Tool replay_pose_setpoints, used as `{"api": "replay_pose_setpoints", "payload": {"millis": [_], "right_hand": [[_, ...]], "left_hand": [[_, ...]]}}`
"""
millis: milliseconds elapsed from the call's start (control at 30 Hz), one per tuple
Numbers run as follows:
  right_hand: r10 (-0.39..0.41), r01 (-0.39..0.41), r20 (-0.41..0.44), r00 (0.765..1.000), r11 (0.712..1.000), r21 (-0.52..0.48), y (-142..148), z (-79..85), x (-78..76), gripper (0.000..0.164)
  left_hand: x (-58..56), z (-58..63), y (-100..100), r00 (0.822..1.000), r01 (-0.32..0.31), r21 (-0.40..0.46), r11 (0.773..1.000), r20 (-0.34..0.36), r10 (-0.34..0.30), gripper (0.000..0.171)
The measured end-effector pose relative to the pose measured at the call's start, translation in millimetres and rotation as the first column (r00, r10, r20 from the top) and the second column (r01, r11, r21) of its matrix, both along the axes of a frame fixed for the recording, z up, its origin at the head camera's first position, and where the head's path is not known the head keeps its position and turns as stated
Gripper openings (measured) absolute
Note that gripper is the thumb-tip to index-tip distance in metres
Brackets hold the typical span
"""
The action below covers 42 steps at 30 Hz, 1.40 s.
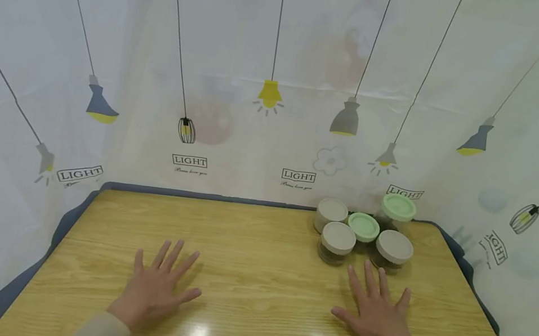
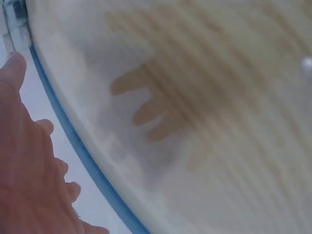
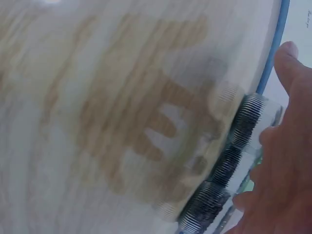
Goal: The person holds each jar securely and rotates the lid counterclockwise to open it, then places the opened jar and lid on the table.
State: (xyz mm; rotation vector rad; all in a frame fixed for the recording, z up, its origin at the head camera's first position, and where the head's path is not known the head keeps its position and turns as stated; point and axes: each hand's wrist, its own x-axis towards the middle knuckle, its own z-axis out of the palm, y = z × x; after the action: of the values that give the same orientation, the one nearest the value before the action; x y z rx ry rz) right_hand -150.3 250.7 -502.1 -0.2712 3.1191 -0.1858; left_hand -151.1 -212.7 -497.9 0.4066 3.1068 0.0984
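Over the left part of the wooden table, my left hand point(image 1: 153, 289) is held palm down with fingers spread, holding nothing. My right hand point(image 1: 378, 315) mirrors it on the right, fingers also spread and holding nothing. Just beyond the right fingertips stands a cluster of lidded jars: a front jar with a pale lid point(image 1: 338, 238), another pale-lidded jar point(image 1: 394, 247), a third at the back left point(image 1: 332, 210), a small green-lidded jar point(image 1: 363, 227) and a taller green-lidded jar point(image 1: 398, 207). In the right wrist view, ribbed jars with dark contents point(image 3: 204, 207) show beside the hand.
The glossy wooden table point(image 1: 247, 256) reflects both hands in the wrist views. Behind it and along both sides hangs a white cloth point(image 1: 255, 47) printed with lamps. A blue border point(image 1: 204, 196) runs along the table's back edge, close behind the jars.
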Motion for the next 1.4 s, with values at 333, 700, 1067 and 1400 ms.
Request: {"api": "replay_pose_setpoints", "payload": {"millis": [333,700,1067,1400], "right_hand": [[0.041,-0.041,0.113,0.993,0.999,0.002,3,19.0,0.4,0.089],[0.068,-0.072,0.295,0.953,0.997,0.000,-2,52.0,-6.8,0.083],[0.119,-0.105,0.402,0.908,0.993,-0.057,-14,77.5,-11.4,0.082],[0.125,-0.119,0.358,0.925,0.992,-0.038,-21,79.7,-12.9,0.081]], "left_hand": [[-7.8,21.1,3,0.992,0.047,0.072,0.996,0.116,-0.055,0.077],[-15.7,51.0,19,0.940,0.098,0.168,0.981,0.307,-0.146,0.080],[-29.7,72.0,42,0.854,0.064,0.165,0.984,0.501,-0.140,0.061],[-39.4,73.9,60,0.848,0.062,0.172,0.983,0.510,-0.143,0.057]]}}
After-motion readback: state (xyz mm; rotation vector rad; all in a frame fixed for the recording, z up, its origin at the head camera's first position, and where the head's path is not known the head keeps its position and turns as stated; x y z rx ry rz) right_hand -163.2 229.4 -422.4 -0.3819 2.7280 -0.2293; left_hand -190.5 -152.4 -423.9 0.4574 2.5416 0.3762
